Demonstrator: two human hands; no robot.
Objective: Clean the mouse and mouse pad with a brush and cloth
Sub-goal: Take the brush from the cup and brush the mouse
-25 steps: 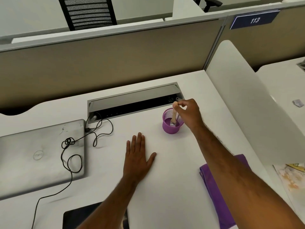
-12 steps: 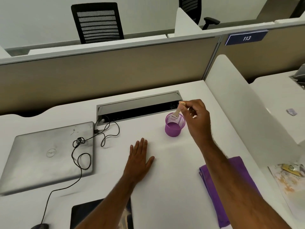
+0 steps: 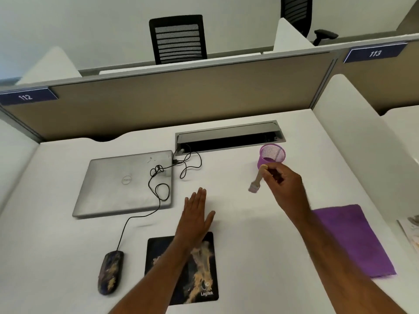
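Note:
My right hand [image 3: 284, 188] grips the wooden handle of a small brush [image 3: 256, 180], held above the desk just in front of the purple mesh cup [image 3: 272, 155], bristles pointing down and left. My left hand [image 3: 196, 214] is flat with straight fingers, over the desk just beyond the mouse pad. The black and gold mouse pad [image 3: 201, 275] lies near the front edge, partly under my left forearm. A dark patterned wired mouse [image 3: 110, 271] sits to its left. A folded purple cloth [image 3: 353, 239] lies at the right.
A shut grey laptop [image 3: 124, 184] lies at the left with the mouse's black cable [image 3: 158, 180] looped over it. An open cable tray [image 3: 229, 138] is set into the desk at the back. Partition walls [image 3: 181, 98] enclose the desk; papers [image 3: 411, 232] lie at the far right.
My right hand has lifted the brush out of the purple cup and drawn it toward me. The view has tilted down, bringing the mouse and mouse pad into sight. My left hand stays flat.

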